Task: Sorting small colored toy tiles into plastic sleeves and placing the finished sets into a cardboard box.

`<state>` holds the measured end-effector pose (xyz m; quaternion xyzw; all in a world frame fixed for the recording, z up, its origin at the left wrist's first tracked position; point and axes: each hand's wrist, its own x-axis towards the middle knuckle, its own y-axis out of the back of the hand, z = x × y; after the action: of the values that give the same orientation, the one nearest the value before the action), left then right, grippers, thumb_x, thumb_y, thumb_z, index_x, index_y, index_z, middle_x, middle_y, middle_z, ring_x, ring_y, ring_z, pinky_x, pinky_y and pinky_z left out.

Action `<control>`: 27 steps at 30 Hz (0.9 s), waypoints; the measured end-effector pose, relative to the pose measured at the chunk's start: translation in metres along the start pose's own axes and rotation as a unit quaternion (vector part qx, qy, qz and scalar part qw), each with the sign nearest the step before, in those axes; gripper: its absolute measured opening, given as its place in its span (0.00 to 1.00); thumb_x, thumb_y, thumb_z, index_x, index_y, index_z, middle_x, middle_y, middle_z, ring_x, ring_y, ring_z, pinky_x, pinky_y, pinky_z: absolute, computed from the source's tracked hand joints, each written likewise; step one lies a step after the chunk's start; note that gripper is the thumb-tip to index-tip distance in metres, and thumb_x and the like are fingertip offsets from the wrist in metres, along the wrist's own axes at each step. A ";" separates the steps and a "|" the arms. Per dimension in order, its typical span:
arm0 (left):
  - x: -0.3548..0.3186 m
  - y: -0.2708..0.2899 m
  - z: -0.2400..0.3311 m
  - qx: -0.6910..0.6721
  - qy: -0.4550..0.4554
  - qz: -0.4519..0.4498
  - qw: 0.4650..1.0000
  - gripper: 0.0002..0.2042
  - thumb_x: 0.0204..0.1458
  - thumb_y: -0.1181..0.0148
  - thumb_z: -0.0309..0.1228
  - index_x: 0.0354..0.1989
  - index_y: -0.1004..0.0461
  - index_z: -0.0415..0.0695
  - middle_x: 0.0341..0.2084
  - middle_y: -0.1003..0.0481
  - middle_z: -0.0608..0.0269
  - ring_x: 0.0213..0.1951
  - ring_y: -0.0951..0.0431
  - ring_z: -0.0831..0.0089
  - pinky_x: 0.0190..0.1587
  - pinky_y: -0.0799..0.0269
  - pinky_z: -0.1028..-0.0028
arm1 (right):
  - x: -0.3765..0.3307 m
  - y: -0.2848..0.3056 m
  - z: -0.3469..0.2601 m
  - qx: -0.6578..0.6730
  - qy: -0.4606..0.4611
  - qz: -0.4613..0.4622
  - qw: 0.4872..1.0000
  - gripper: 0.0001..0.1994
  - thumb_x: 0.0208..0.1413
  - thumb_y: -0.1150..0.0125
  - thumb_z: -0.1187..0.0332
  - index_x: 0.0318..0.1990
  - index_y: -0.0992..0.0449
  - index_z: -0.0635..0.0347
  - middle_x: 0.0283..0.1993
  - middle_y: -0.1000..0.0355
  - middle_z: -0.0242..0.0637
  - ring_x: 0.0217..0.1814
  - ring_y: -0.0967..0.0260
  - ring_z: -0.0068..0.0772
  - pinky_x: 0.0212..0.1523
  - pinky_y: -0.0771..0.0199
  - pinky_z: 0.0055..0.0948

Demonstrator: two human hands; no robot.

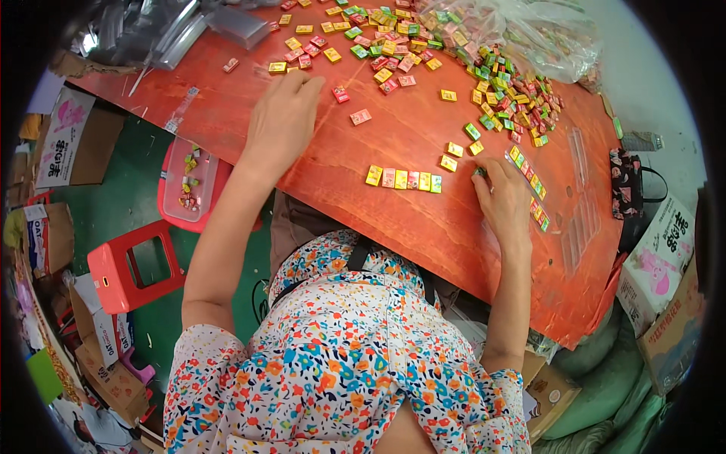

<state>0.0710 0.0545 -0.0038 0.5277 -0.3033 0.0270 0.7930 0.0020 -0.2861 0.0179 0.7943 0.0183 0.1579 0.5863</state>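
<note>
Over the red tabletop, my left hand (284, 117) reaches out palm down, fingers loosely bent and partly hidden. Its fingertips are beside a small yellow box (277, 67); no held object shows. My right hand (502, 198) has thumb and fingers closed on a small green box (479, 172), mostly covered by the fingertips. Left of that hand lies a short row of small yellow, pink, red and green boxes (401, 178). Two yellow boxes (451, 156) lie just above the row's right end. Close by on the right is a clear strip tray (527, 175) filled with such boxes.
A big heap of small boxes (499, 91) spreads across the far side beside a clear plastic bag (529, 38). Clear trays (581, 227) lie at the right, plastic sleeves (238, 26) at far left. Below the left edge stand a red stool (136, 268) and a plastic tub (184, 185).
</note>
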 end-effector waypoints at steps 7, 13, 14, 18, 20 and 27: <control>0.019 -0.022 0.002 -0.026 -0.055 -0.075 0.995 0.11 0.53 0.41 0.30 0.45 0.25 0.44 0.35 0.27 0.56 0.42 0.26 0.53 0.42 0.26 0.59 | 0.000 -0.003 0.000 -0.017 0.027 0.033 0.999 0.13 0.52 0.36 0.71 0.45 0.23 0.62 0.46 0.25 0.45 0.44 0.27 0.48 0.44 0.26 0.39; 0.000 0.002 0.016 -0.120 -0.015 -0.119 0.986 0.11 0.53 0.39 0.31 0.42 0.24 0.40 0.34 0.27 0.54 0.38 0.24 0.54 0.40 0.28 0.60 | -0.013 0.002 -0.013 0.158 0.021 -0.023 0.987 0.16 0.54 0.35 0.71 0.50 0.24 0.59 0.52 0.27 0.40 0.51 0.26 0.39 0.48 0.26 0.33; -0.009 0.011 0.024 -0.171 -0.019 -0.152 0.973 0.11 0.52 0.39 0.29 0.42 0.24 0.39 0.33 0.28 0.53 0.37 0.24 0.55 0.39 0.28 0.61 | -0.014 0.002 -0.017 0.159 0.018 -0.024 0.987 0.16 0.54 0.35 0.71 0.50 0.24 0.59 0.52 0.27 0.40 0.51 0.26 0.39 0.48 0.26 0.33; -0.032 0.021 0.050 -0.318 0.022 -0.240 0.917 0.13 0.49 0.36 0.25 0.43 0.25 0.37 0.32 0.29 0.54 0.34 0.24 0.58 0.38 0.27 0.64 | -0.011 -0.005 -0.029 0.181 0.046 -0.084 0.979 0.21 0.52 0.33 0.68 0.54 0.26 0.57 0.54 0.29 0.40 0.51 0.28 0.44 0.49 0.27 0.37; -0.037 0.015 0.055 -0.309 0.028 -0.238 0.920 0.16 0.46 0.33 0.24 0.45 0.25 0.37 0.34 0.29 0.55 0.35 0.23 0.59 0.38 0.27 0.65 | -0.008 -0.010 -0.035 0.154 0.052 -0.100 0.982 0.22 0.51 0.32 0.68 0.56 0.26 0.56 0.53 0.30 0.41 0.52 0.29 0.46 0.50 0.27 0.39; -0.035 0.004 0.068 -0.287 0.010 -0.203 0.936 0.21 0.44 0.30 0.27 0.48 0.25 0.38 0.37 0.29 0.54 0.34 0.24 0.60 0.37 0.27 0.66 | -0.004 -0.022 -0.043 0.102 0.048 -0.094 0.989 0.21 0.52 0.34 0.62 0.54 0.25 0.55 0.51 0.29 0.41 0.52 0.30 0.46 0.50 0.27 0.40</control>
<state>0.0097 0.0080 -0.0006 0.3274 -0.1766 -0.2178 0.9023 -0.0103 -0.2403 0.0080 0.8361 0.1370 0.1374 0.5132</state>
